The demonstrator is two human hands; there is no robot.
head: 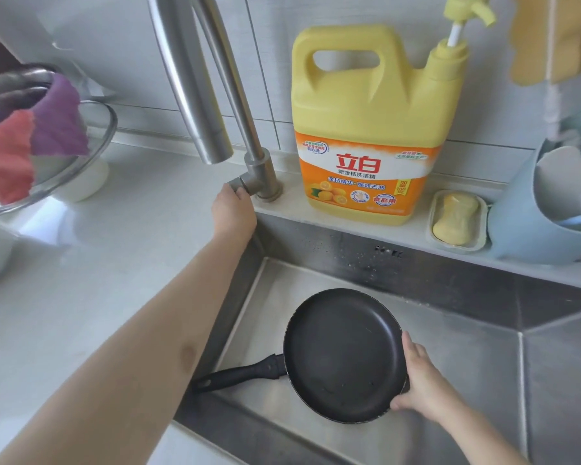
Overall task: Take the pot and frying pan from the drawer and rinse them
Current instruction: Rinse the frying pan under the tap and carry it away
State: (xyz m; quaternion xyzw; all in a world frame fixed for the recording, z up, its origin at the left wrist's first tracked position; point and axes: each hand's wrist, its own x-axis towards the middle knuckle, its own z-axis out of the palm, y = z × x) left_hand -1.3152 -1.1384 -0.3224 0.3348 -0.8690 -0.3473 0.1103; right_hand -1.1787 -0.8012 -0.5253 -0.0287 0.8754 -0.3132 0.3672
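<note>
A black frying pan (342, 354) lies in the steel sink (450, 297), its handle pointing left toward the sink's left wall. My right hand (420, 384) grips the pan's right rim, thumb on top. My left hand (233, 213) reaches up to the steel faucet (195, 78) and holds the side lever (237, 184) at its base. No water runs from the spout. A pot under a glass lid (81, 156) with coloured cloths (31, 142) draped over it stands on the counter at the far left.
A big yellow detergent jug (369, 129) stands behind the sink. To its right are a soap bar in a dish (455, 216) and a pale blue holder (530, 213). Yellow cloth (550, 35) hangs on the tiled wall. White counter (114, 280) stretches left of the sink.
</note>
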